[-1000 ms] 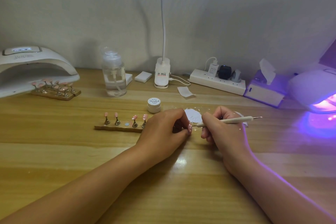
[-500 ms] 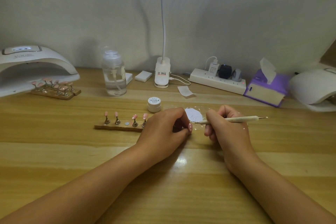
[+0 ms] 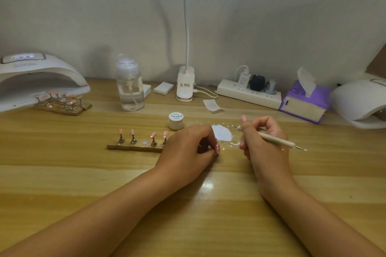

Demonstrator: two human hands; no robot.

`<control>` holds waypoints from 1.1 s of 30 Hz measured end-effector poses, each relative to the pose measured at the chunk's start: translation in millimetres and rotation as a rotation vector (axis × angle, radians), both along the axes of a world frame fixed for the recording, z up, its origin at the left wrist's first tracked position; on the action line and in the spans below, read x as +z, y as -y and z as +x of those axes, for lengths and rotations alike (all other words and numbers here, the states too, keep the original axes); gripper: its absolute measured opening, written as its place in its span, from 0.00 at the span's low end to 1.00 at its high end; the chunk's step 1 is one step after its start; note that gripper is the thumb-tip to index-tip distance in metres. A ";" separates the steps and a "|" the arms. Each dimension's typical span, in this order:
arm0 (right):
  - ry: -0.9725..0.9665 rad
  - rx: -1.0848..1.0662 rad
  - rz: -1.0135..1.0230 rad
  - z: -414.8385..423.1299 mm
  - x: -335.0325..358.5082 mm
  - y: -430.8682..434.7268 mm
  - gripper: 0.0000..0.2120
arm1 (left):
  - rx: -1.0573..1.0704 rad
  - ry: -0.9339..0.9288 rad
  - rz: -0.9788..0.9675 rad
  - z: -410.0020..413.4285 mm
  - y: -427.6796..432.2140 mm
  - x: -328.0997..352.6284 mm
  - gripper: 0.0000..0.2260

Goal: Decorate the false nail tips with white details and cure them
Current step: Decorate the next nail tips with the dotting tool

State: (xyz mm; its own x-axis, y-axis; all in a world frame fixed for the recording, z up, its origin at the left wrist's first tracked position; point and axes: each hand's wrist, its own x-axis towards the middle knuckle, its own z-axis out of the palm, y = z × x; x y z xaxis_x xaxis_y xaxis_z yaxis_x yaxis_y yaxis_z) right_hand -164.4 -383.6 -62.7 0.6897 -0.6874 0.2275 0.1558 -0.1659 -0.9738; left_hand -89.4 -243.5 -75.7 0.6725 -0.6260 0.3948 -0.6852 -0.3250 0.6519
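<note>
Far left of bench (image 3: 62,173): white curing lamp (image 3: 31,77), with a wooden rack of pink tips (image 3: 62,103) at its mouth, partly under the hood. Next, clear pump bottle (image 3: 130,87), then small white box (image 3: 164,88) and clip lamp base (image 3: 185,84) by the wall. Mid-bench: wooden stand (image 3: 133,146) carrying four pink nail tips upright on metal pegs, one bare round slot in the middle. White gel jar (image 3: 176,120), lid on, just behind the stand's right end. Left hand (image 3: 188,150) rests on the bench at that end, fingers curled, pinching a pink nail tip with white dots (image 3: 217,149); the grip itself is hidden under the fingers. Just right of it, white paint patch (image 3: 222,134) with specks around. Paper scrap (image 3: 212,104) lies behind. Right hand (image 3: 261,142) grips the dotting pen (image 3: 275,141), index finger lifted, front tip near the patch edge, rear tip pointing right. Behind: power strip (image 3: 248,94) with plugs, purple tissue pack (image 3: 305,102). Far right: second white lamp (image 3: 359,102), cut off by the frame edge.
</note>
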 end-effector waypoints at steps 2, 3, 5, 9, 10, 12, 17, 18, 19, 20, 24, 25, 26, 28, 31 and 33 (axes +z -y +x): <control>-0.025 0.005 0.001 1.9 -1.6 1.1 0.12 | 0.003 0.007 -0.001 -0.3 0.2 0.0 0.10; -0.030 0.008 0.006 2.7 -2.3 1.8 0.12 | 0.006 0.009 -0.003 -0.2 0.3 -0.1 0.11; -0.036 0.025 0.016 3.0 -2.8 2.4 0.12 | 0.007 0.012 -0.003 0.0 0.6 -0.2 0.11; -0.033 0.097 0.059 0.8 -1.1 -0.1 0.12 | 0.018 0.020 0.007 0.9 0.8 -1.2 0.09; -0.040 0.113 0.064 0.3 -0.5 -1.1 0.13 | 0.019 0.019 0.005 1.0 0.7 -1.5 0.09; -0.066 0.125 0.058 -0.6 0.6 -2.7 0.15 | 0.018 0.015 0.001 1.2 0.9 -1.8 0.07; -0.095 0.116 0.017 0.2 -0.4 -3.3 0.15 | 0.021 0.000 0.000 1.8 1.5 -2.7 0.06; -0.100 0.114 0.010 0.7 -0.9 -3.2 0.15 | 0.022 0.000 0.002 1.7 1.3 -2.9 0.07; -0.102 0.112 0.006 1.3 -1.4 -2.9 0.14 | 0.022 -0.001 0.002 1.8 1.2 -3.1 0.07; -0.104 0.111 0.005 2.0 -1.9 -2.7 0.14 | 0.021 -0.002 0.001 1.7 1.0 -3.1 0.07; -0.110 0.118 -0.005 2.7 -3.3 -2.4 0.14 | 0.018 -0.002 -0.001 1.3 0.7 -2.5 0.06; -0.110 0.120 -0.007 2.7 -3.5 -2.4 0.13 | 0.019 -0.002 0.000 1.2 0.6 -2.5 0.06; -0.110 0.120 -0.009 2.7 -3.6 -2.6 0.13 | 0.020 -0.003 0.000 1.2 0.5 -2.5 0.06; -0.108 0.120 -0.011 3.1 -3.6 -2.7 0.13 | 0.020 -0.002 0.001 1.2 0.4 -2.4 0.07; -0.115 0.123 -0.012 3.1 -3.4 -2.9 0.14 | 0.019 0.007 -0.001 1.3 0.5 -2.4 0.09; -0.117 0.127 -0.006 3.0 -3.6 -2.8 0.14 | 0.021 0.011 -0.004 1.5 0.7 -2.7 0.09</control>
State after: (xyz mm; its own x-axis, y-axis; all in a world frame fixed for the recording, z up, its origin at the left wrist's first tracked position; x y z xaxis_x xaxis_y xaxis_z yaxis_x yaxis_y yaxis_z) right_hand -161.3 -380.8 -66.3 0.7930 -0.5918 0.1447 0.0617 -0.1583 -0.9855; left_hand -87.9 -244.2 -78.4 0.6810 -0.6103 0.4047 -0.6852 -0.3362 0.6461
